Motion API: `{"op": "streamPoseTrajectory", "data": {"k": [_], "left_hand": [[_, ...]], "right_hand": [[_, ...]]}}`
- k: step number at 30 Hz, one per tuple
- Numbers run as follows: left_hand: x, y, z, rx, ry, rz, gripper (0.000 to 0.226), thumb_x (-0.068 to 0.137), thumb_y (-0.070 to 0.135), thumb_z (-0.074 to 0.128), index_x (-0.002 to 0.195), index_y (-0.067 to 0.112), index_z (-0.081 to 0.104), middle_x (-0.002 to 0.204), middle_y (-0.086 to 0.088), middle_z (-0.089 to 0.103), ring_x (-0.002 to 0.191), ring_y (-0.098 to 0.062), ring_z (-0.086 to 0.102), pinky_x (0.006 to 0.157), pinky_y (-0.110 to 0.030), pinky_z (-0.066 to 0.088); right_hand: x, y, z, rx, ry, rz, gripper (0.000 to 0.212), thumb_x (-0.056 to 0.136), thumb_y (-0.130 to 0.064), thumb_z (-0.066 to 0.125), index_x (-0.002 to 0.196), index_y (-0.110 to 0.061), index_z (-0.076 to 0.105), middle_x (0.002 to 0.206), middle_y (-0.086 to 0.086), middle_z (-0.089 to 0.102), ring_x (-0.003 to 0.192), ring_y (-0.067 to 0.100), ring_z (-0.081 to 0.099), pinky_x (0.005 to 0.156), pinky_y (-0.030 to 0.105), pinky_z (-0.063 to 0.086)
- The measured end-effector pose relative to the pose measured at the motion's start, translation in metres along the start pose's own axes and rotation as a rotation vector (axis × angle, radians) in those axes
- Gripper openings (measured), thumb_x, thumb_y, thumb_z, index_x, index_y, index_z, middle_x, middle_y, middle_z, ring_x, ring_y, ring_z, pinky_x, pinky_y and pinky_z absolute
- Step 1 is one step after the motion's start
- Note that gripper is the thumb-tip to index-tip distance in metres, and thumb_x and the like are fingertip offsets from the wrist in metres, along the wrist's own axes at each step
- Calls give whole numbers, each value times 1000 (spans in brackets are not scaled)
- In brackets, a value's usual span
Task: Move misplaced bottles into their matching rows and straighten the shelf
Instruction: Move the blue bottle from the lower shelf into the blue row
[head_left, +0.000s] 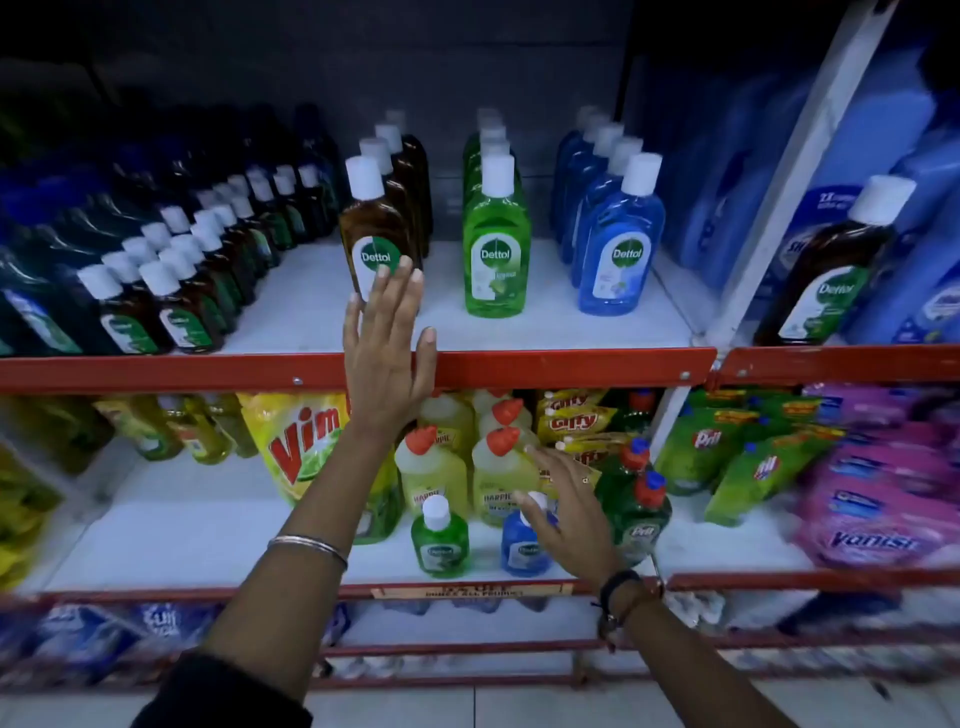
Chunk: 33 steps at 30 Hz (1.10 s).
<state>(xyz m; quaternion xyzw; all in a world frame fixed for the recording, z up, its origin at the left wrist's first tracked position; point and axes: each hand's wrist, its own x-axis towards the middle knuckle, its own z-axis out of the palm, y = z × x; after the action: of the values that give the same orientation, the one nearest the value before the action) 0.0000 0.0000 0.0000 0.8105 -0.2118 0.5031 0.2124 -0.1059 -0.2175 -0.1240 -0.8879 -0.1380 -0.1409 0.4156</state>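
On the upper shelf (571, 332) stand rows of Dettol bottles: brown (375, 228), green (496, 244) and blue (618, 249). My left hand (387, 338) is raised with fingers spread, its fingertips touching the front brown bottle. On the lower shelf (208, 535) stand a small green Dettol bottle (440, 538) and a small blue Dettol bottle (524, 543). My right hand (569, 506) is open, fingers over the small blue bottle's cap. A large brown Dettol bottle (831, 270) stands alone among blue packs on the right section.
Small brown Dettol bottles (171, 291) fill the upper shelf's left. Below are a Vim pouch (301, 441), yellow Harpic bottles (493, 467), green Pril bottles (639, 509) and pink Vanish packs (872, 499). Red shelf edges (571, 366) run across the front.
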Motion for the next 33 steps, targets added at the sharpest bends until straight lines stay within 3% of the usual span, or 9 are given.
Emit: {"op": "streamPoseTrajectory", "data": {"k": [4,8,11,17,20,23,26,30,33], "left_hand": [[-3,-12,6,226,-22,-24,51,103,34,36,151,16,35,155,-7,41,146,-25,28,123,-37,2],[-4,-15,11,292,-24,11,50,103,34,35,151,18,36,155,-5,42,147,-24,30,123,-40,7],[-3,-16,11,311,-32,-13,53,101,34,36,152,19,33,156,-5,41,147,-24,30,122,-43,8],[2,-22,11,371,-37,-25,63,95,38,39,155,22,26,158,-4,38,148,-24,31,119,-53,14],[0,-21,10,384,-42,-17,61,96,38,37,154,21,29,157,-5,40,147,-25,30,120,-50,10],[3,-22,11,381,-40,-3,59,97,39,35,153,20,32,156,-6,41,147,-25,30,121,-48,7],[-9,-22,8,380,-78,-8,58,98,39,33,153,20,32,156,-7,41,147,-25,30,120,-50,11],[-20,-24,10,358,-103,-13,57,99,39,33,153,20,33,156,-6,41,146,-26,32,119,-51,14],[19,-20,9,379,-50,-8,57,99,38,33,152,19,34,155,-6,42,146,-26,32,119,-52,16]], "right_hand": [[-15,18,7,75,-134,137,51,89,-47,57,133,-33,36,135,-8,44,121,9,44,102,29,38],[-10,25,5,185,-137,205,28,85,-27,70,107,-34,53,110,-5,58,98,5,56,87,24,43],[-3,24,0,251,-119,239,28,78,-22,77,95,-36,59,102,-2,64,92,3,60,80,16,47],[3,9,-20,354,-82,191,24,75,-25,78,96,-26,66,96,-5,65,91,10,63,80,24,51],[16,-12,-42,433,-11,139,28,72,-34,79,97,-27,69,94,-7,66,88,9,64,77,22,52],[34,-40,-68,506,59,77,26,71,-39,75,96,-35,69,96,-5,68,89,16,65,76,28,56],[43,-67,-90,545,134,-48,29,75,-42,73,102,-33,68,95,1,66,90,23,64,77,31,57],[71,-88,-117,609,233,-107,29,77,-19,73,105,-14,66,90,-9,71,86,11,65,74,21,55],[102,-118,-167,666,432,-224,26,78,-11,72,97,-28,71,88,-16,74,86,5,66,76,17,53]]}}
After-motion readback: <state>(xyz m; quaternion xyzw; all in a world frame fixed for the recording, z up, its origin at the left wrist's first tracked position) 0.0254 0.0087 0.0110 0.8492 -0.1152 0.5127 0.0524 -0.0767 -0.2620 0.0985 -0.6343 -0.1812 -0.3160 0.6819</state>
